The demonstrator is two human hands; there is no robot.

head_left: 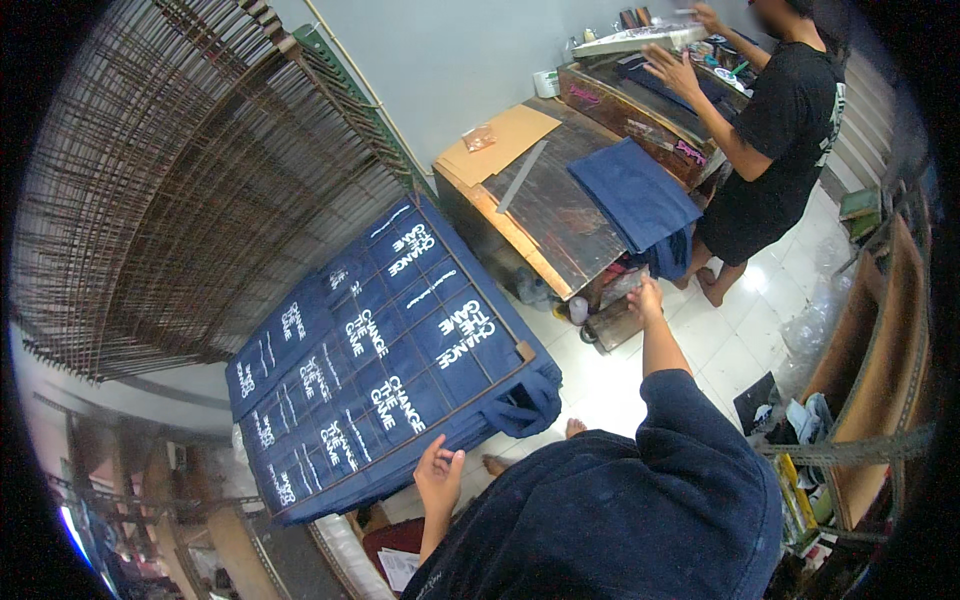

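Observation:
My left hand [438,475] is beside the near edge of a drying rack, its thumb and fingers apart, and I see nothing in it. Across the rack lie navy fabric pieces [400,335] with white lettering, under a thin wire grid [452,412]. A navy strap loop [522,408] hangs off the rack's right corner. My right hand [648,298] reaches forward beside the dark wooden table [545,220], its fingers curled. Whether anything is between them is hidden. Plain navy fabric [635,195] is stacked on that table's right side and drapes over its edge.
Raised wire racks [200,150] tower at the left. Brown cardboard [500,140] and a grey strip [522,177] lie on the table. A co-worker in black [780,130] stands at a bench holding a screen frame [640,40]. Boards [880,370] lean at the right above the tiled floor [715,345].

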